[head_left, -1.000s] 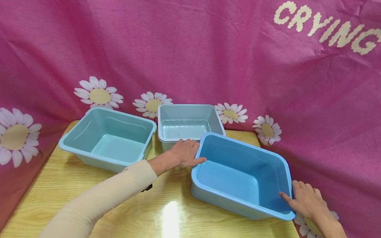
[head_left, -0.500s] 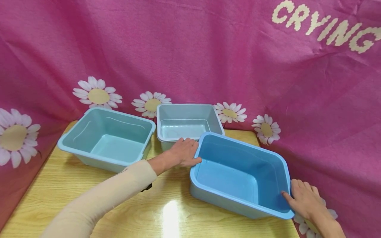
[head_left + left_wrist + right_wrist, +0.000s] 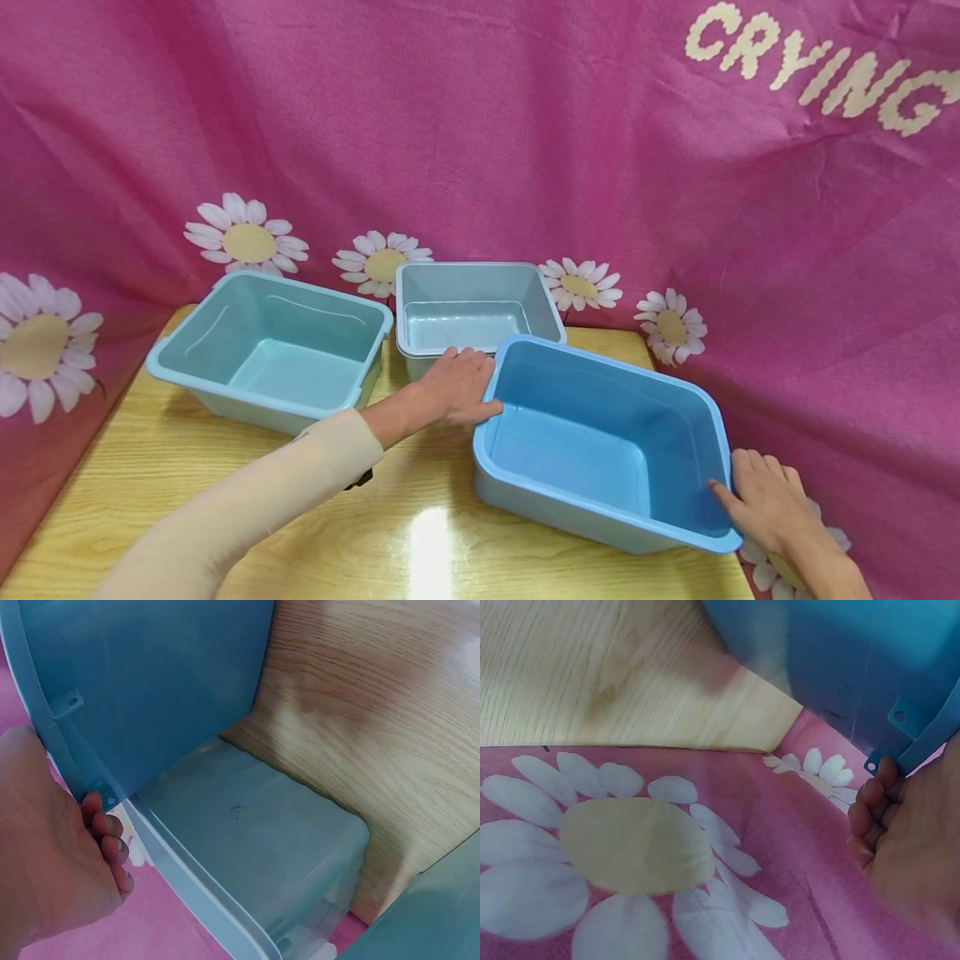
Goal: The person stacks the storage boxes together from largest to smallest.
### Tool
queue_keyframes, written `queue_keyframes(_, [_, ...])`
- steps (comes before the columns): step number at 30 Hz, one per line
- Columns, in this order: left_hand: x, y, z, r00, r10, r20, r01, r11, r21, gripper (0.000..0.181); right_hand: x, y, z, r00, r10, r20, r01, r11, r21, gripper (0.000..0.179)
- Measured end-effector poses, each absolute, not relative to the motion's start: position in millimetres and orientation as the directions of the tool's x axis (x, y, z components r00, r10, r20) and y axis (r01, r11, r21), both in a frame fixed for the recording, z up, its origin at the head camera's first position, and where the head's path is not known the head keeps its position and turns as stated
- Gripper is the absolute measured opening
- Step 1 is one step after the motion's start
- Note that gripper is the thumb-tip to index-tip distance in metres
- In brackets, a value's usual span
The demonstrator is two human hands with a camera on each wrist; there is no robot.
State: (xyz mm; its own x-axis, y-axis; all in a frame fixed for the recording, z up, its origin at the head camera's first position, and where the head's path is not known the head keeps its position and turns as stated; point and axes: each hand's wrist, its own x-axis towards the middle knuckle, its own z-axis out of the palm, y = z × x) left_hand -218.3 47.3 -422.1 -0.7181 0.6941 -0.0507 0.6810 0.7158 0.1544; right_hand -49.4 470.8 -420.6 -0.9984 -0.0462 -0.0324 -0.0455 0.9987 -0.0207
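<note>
A bright blue rectangular plastic bin point(image 3: 570, 458) sits at the right of the table, turned at an angle. My left hand point(image 3: 457, 390) grips its left rim, thumb over the inside and fingers outside. In the left wrist view the fingertips point(image 3: 112, 847) curl beneath the rim of the blue bin point(image 3: 150, 682). At the right end my right hand point(image 3: 772, 504) grips the opposite rim, thumb inside. The right wrist view has its fingers point(image 3: 866, 814) curled under the rim by a small holed tab point(image 3: 901, 716).
A grey-blue bin point(image 3: 480, 325), seemingly stacked, stands at the back middle behind my left hand. A pale teal bin point(image 3: 300, 371) stands at the left. Pink daisy-printed cloth point(image 3: 480, 125) hangs behind the wooden table point(image 3: 337, 533), also along its right edge.
The blue bin's left end has shifted slightly to the left, along with my left hand. My right hand keeps its hold on the other end.
</note>
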Motion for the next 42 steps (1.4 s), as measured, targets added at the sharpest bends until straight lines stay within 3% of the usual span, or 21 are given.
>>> queue_keyframes(42, [-195,-3,-419,-0.762,0.643,0.070,0.643,0.739,0.202,0.040,-64,435,-407,-0.992,-0.119,-0.030,-0.117,0.992,-0.043,0.035])
